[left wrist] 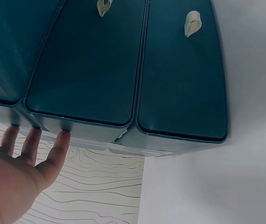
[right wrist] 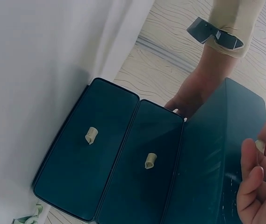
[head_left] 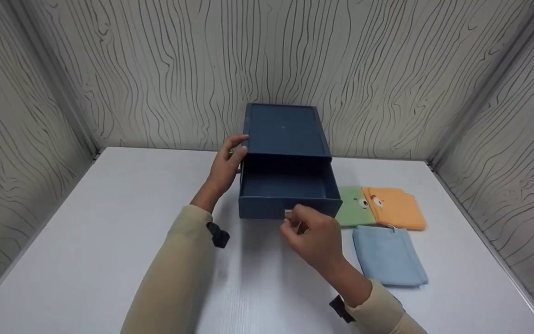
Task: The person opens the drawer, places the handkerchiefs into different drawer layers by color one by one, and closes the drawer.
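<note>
Drawer (head_left: 264, 208) open, right hand (head_left: 315, 234) seemingly pinching its tab (right wrist: 261, 146)

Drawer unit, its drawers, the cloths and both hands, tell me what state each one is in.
Drawer unit: upright
Top drawer: pulled open
Middle drawer: shut
Bottom drawer: shut
Blue cloth: folded, flat
Green cloth: flat, partly hidden
Orange cloth: flat
Left hand: touching the unit's side
Right hand: pinching the top drawer's pull tab
</note>
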### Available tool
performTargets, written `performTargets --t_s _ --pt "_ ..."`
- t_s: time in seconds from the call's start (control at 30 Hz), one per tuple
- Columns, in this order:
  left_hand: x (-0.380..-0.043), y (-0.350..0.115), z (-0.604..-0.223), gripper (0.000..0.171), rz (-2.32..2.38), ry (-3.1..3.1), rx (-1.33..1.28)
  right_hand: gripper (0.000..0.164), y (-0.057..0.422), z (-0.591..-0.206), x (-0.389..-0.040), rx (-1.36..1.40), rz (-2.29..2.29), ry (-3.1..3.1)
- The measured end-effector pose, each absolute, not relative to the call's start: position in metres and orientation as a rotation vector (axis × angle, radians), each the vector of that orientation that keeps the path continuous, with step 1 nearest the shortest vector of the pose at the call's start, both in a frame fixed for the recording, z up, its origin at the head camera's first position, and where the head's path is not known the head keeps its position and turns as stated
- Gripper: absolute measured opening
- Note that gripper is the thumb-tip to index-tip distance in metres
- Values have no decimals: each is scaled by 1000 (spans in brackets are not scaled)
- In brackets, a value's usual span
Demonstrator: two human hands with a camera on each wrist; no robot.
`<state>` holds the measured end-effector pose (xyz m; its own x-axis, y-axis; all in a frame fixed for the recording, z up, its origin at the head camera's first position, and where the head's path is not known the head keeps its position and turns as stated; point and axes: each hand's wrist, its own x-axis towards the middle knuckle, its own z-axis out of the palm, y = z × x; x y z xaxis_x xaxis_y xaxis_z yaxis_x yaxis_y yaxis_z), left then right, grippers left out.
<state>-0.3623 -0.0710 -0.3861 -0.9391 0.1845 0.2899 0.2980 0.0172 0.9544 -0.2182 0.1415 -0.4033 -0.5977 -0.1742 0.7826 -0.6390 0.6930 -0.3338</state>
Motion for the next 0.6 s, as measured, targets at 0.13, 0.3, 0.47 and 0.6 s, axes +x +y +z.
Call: performTargets --t_s 0.13,0.3,0.47,0.6 --pt "-356 -70 -379 41 -2061 -2182 -519 20 142 -404 -217 626 798 -2143" --pt "-366 -69 -390 38 -2028 -2162 -504 20 142 -404 -214 629 793 -2135" --pt "-365 -69 -391 39 -2042 -2159 -518 18 142 -404 -211 654 784 -2130" --pt "-365 -70 -391 41 -2069 -2164 -538 18 143 -405 -209 664 771 -2137"
